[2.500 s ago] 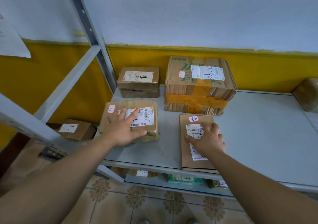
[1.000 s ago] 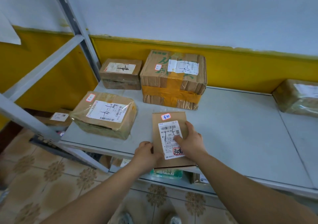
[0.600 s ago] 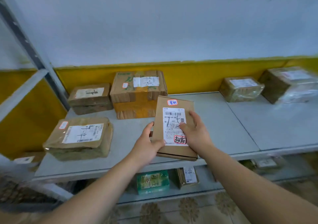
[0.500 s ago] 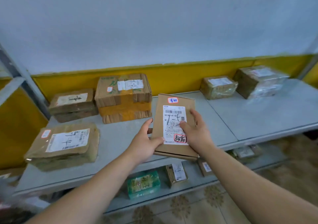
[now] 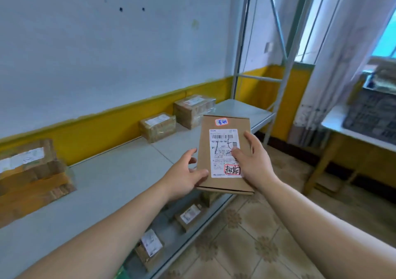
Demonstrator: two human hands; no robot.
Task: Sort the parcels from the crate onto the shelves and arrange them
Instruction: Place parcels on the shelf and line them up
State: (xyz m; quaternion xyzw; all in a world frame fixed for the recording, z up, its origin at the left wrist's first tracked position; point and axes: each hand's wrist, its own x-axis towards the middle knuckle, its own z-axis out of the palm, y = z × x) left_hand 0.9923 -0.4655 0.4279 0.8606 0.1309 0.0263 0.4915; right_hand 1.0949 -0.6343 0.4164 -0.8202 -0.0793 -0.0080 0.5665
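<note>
Both hands clasp a flat cardboard parcel (image 5: 224,154): left hand (image 5: 184,173) at its left edge with the thumb on top, right hand (image 5: 252,160) along its right side. The parcel is lifted above the front edge of the grey shelf (image 5: 120,171), label up.

One head-worn wide-angle view looks forward and down, close above the shelf (image 5: 120,180).

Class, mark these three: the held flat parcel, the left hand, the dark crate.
flat parcel (image 5: 221,150), head view, on its white label.
left hand (image 5: 182,172), head view, on the hand's middle.
dark crate (image 5: 372,115), head view, on its slatted side wall.
</note>
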